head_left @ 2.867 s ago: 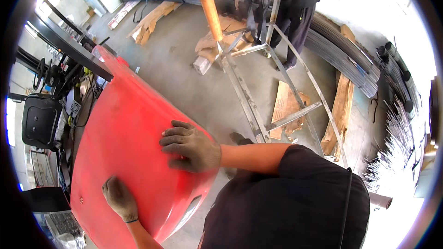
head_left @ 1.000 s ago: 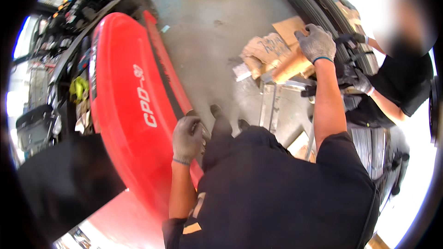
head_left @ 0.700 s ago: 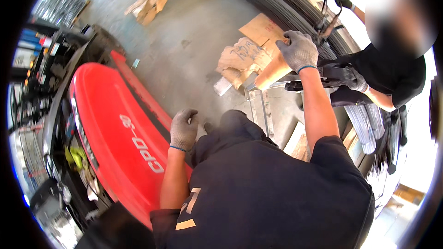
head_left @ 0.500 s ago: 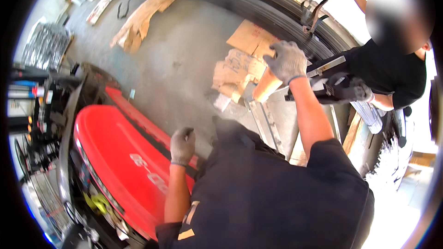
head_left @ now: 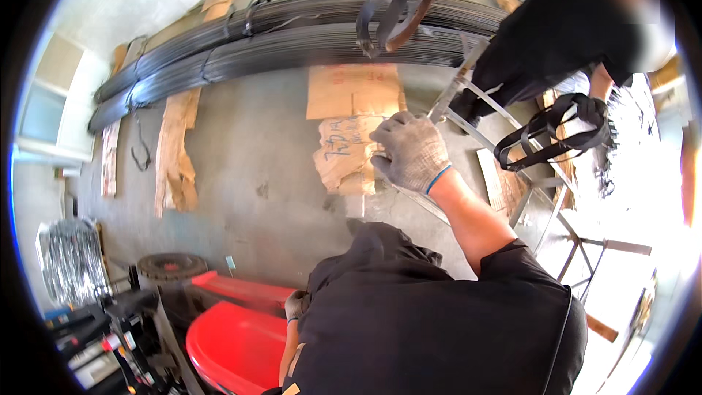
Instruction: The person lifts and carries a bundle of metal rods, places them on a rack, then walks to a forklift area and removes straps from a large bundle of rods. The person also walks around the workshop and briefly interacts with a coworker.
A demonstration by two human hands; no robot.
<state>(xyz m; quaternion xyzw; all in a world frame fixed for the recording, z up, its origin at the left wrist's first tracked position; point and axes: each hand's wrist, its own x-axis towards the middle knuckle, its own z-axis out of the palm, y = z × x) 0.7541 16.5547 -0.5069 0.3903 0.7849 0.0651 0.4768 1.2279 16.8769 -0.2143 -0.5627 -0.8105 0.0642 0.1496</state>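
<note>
OK so the right hand [head_left: 412, 152] is out over one end of the metal frame [head_left: 447, 101], glove on, fingers loosely bent and thumb apart. Can't tell if they're gripping anything underneath. The left hand [head_left: 295, 306] is down right beside the red machine [head_left: 245, 347] at lower left, mostly hidden behind a black shirt [head_left: 439, 329], so no clue about those fingers. The frame stands on the floor [head_left: 256, 153] near a co-worker [head_left: 545, 36] holding a looped black strap [head_left: 530, 132].
</note>
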